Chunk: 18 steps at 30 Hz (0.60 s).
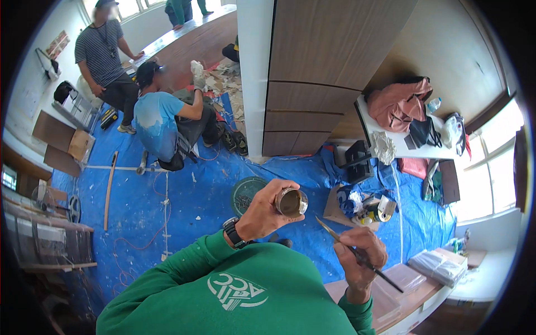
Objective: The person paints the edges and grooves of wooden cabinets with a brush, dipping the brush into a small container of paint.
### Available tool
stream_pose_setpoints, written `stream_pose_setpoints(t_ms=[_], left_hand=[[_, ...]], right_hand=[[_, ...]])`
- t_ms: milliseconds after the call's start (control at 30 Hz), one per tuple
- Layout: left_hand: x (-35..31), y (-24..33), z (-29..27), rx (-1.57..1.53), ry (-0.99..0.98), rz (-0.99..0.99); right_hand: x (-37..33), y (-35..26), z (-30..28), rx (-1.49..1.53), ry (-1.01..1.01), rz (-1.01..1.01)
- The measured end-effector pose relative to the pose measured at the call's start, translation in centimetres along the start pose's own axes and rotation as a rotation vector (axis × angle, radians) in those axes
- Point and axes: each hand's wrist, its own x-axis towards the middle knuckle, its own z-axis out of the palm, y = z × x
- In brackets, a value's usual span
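In front of my chest, my left hand (263,213) grips a small round cup (291,202), its opening tipped toward me. Brownish material coats the inside of the cup, and pale smears mark its rim. My right hand (362,255), to the right and a little lower, pinches a slim paintbrush (329,228) with a dark handle. The brush tip points up and left toward the cup, apart from it. Below my left hand, a round dark green lid or tray (244,192) with small dark bits on it lies on the floor sheet.
Blue plastic sheeting (218,245) covers the floor. A tall wood-grain cabinet (312,61) stands ahead. An open cardboard box of supplies (363,209) and a black toolbox (357,162) sit at right. A person in blue (159,123) crouches at left; another person (103,56) stands behind. A wooden strip (110,190) lies left.
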Motion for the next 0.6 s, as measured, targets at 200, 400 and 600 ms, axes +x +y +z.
stream_pose_setpoints(t_ms=[200, 400, 600], left_hand=[[-0.2, 1.1, -8.9, 0.055, -0.036, 0.161], [-1.8, 1.2, -16.1, 0.121, -0.071, 0.197], [-3.3, 1.6, -20.1, 0.13, -0.077, 0.207]], right_hand=[[2.9, -5.0, 9.2, -0.1, 0.006, -0.002], [4.1, -9.2, 16.2, -0.181, -0.08, 0.127], [3.9, -11.2, 21.3, -0.092, -0.086, 0.335]])
